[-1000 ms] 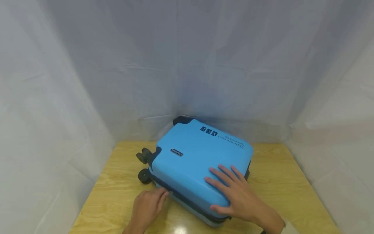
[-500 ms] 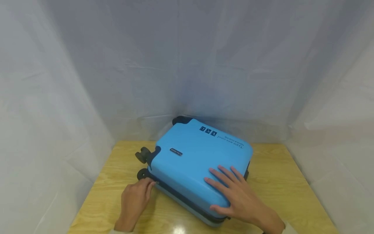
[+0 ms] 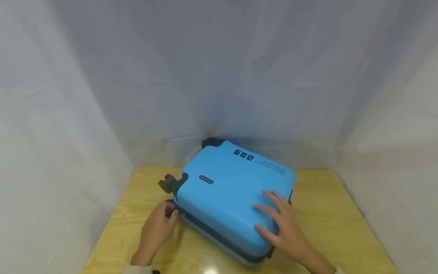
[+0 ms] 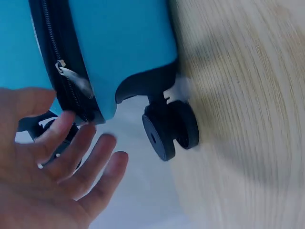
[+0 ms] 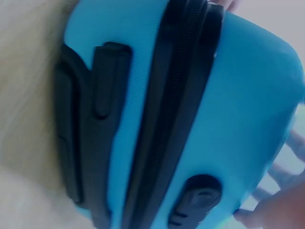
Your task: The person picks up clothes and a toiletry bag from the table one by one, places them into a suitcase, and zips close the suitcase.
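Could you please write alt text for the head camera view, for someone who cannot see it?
A blue hard-shell suitcase lies flat on a wooden table. The person's right hand rests on its top, and the left hand is at the zipper by the wheeled corner.

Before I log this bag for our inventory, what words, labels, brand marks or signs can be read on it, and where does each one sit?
"Type are cool": upside down on the blue suitcase lid, far edge; my best reading.
Smaller line beside it: too small to read.
Three dark square icons, next to that print: symbols unclear.
Small dark badge on the lid near the wheels: white lettering too small to read.
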